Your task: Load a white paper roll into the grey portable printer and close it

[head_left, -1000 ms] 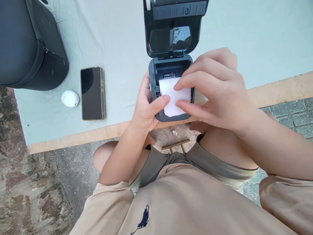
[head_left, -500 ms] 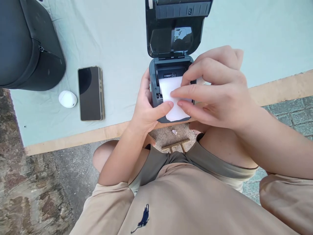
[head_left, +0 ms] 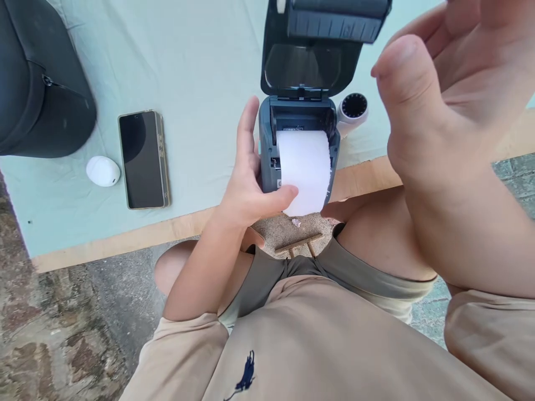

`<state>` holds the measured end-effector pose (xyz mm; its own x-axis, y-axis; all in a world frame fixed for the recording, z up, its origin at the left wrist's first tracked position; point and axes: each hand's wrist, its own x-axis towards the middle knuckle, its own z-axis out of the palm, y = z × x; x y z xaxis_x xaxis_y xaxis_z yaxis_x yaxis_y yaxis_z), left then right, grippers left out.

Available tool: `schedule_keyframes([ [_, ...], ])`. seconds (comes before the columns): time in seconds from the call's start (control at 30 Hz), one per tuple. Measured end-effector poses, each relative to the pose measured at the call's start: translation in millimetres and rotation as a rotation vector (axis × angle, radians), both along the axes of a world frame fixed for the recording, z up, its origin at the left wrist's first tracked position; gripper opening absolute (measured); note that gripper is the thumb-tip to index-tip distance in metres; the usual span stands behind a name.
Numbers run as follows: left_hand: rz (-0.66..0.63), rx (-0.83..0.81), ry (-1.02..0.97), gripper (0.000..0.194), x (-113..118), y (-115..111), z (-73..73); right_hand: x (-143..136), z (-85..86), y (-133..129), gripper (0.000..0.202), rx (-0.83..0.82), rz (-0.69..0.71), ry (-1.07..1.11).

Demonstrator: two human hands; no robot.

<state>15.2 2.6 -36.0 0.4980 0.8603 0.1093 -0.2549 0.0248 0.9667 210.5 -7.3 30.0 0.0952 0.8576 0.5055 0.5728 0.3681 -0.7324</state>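
A small dark label printer sits at the table's near edge, its lid swung up and back. White paper from inside it hangs over the front, with a ragged edge. My left hand grips the printer's left side, thumb pressed on the paper. Raised at the upper right is my right hand, palm turned up, thumb and fingers apart, holding nothing; the frame edge cuts off some fingertips. It is apart from the printer.
A white cylindrical object with a black round face lies right of the printer. To the left are a phone, a white rounded case and a black zippered bag. A paper scrap lies below.
My right hand has let go of the paper and moved up and right, turning over. The paper now reaches past the printer's front. The white cylindrical object has come into fuller view.
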Motion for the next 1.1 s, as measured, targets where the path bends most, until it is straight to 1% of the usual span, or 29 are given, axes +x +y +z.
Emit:
schedule_keyframes([
  [0.07,-0.016,0.041,-0.011,0.099,0.1,1.4,-0.5,-0.4,-0.3,-0.2,0.029,0.03,0.025,-0.046],
  [0.13,-0.007,0.042,-0.01,0.099,-0.1,2.2,-0.7,0.0,-0.5,-1.5,0.023,0.05,0.094,-0.133],
  [0.27,-0.001,-0.057,0.013,0.104,-0.6,1.3,-0.1,1.1,-1.3,-3.6,0.016,0.066,0.279,-0.255],
  [0.33,0.012,-0.08,0.018,0.108,-0.9,0.9,0.2,1.1,-3.0,-3.7,0.014,0.038,0.35,-0.3],
  [0.43,0.03,-0.084,0.033,0.11,-1.2,1.9,-1.1,1.9,-7.3,-3.2,0.012,0.028,0.396,-0.358],
  [0.57,0.001,-0.03,-0.044,0.109,1.4,4.7,-6.4,4.7,-10.6,-2.8,0.008,0.15,0.387,-0.412],
  [0.63,0.018,-0.029,-0.125,0.099,4.4,4.3,-7.6,4.8,-8.8,-3.5,0.014,0.164,0.345,-0.464],
  [0.7,0.066,-0.079,-0.176,0.08,7.4,1.9,-5.5,3.1,-5.4,-4.8,0.03,0.14,0.302,-0.504],
  [0.77,0.097,-0.138,-0.164,0.061,9.2,-1.5,-0.7,0.5,-1.9,-6.2,0.044,0.079,0.294,-0.511],
  [0.83,0.105,-0.161,-0.134,0.05,9.5,-4.5,4.9,-1.6,0.5,-7.1,0.047,0.002,0.318,-0.504],
  [0.93,0.094,-0.165,-0.12,0.044,8.6,-6.2,11.0,-2.8,1.7,-7.7,0.041,-0.062,0.367,-0.492],
  [1.1,0.09,-0.173,-0.156,0.039,8.6,-5.8,15.0,-3.1,1.0,-9.2,0.04,-0.056,0.377,-0.492],
])
